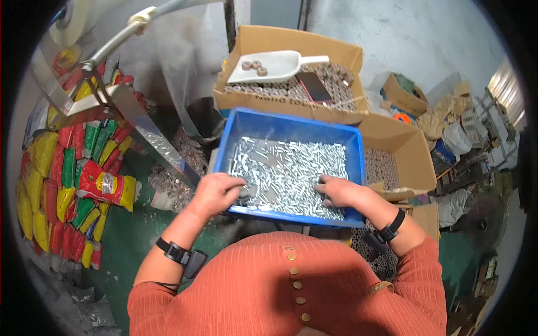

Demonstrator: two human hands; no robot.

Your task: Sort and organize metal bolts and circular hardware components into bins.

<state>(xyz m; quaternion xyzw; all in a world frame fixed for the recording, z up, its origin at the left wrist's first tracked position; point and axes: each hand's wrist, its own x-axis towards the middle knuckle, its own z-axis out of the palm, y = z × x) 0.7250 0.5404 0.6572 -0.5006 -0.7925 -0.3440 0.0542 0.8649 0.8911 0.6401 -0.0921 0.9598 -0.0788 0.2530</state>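
silvery pins (294, 171) lay between the curled left hand (216, 193) and right hand (344, 192), long axes pointing many ways, in a blue tray (297, 126); i couldn't tell if either pinched any.

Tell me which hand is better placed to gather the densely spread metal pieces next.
Probably the right hand: it reaches in among the dense metal pieces, while the left hand is at the front-left corner of the blue tray.
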